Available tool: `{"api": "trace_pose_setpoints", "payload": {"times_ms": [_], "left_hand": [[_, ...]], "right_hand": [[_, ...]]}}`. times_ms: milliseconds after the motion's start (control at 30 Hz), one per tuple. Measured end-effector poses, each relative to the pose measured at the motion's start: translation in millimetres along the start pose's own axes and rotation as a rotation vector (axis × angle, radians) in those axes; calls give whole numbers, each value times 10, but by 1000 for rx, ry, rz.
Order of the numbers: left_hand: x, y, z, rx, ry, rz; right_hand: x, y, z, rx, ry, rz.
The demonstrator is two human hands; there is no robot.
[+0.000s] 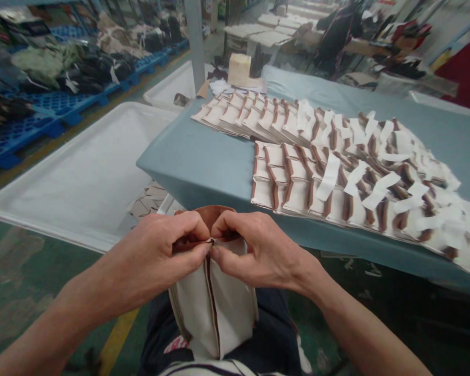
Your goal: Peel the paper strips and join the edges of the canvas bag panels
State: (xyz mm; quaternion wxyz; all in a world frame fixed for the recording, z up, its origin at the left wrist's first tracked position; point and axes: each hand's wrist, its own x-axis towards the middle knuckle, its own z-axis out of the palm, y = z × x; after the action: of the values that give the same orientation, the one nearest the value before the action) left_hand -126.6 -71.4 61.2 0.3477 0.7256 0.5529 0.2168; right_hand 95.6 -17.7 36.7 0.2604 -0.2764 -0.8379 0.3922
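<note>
A cream fabric pouch (233, 303) with brown trim and a dark seam down its middle hangs in front of my lap. My left hand (172, 243) pinches its upper edge just left of the seam. Right beside it, my right hand (246, 248) pinches the same edge on the other side, thumb and index finger closed. The fingertips of both hands nearly meet at the top of the seam. Behind them rises a brown curved flap (213, 211) of the pouch. The folded fabric between my fingers is partly hidden.
Rows of cream pieces with brown edges (297, 180) lie on a blue-covered table (203, 162), some with white strips (329, 177) on top. A large white bin (82, 162) stands to the left. Blue pallets (62, 104) hold piled fabric; a metal post (196, 47) rises behind the table.
</note>
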Motion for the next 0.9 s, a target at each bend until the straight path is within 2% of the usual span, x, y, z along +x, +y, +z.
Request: {"api": "trace_pose_setpoints", "payload": {"times_ms": [133, 300, 467, 567, 733, 900], "left_hand": [[10, -16, -72, -31, -75, 8], [20, 29, -180, 10, -121, 96], [-7, -12, -127, -57, -59, 27], [-4, -60, -99, -115, -107, -7], [6, -58, -159, 52, -136, 28], [1, -22, -238, 218, -156, 128]], "right_hand": [[-1, -14, 35, 14, 33, 31], [-18, -36, 106, -1, 93, 32], [-5, -57, 162, 53, 149, 34], [-18, -33, 195, 57, 170, 10], [-36, -9, 221, 27, 147, -36], [-9, -73, 221, -13, 107, 55]]}}
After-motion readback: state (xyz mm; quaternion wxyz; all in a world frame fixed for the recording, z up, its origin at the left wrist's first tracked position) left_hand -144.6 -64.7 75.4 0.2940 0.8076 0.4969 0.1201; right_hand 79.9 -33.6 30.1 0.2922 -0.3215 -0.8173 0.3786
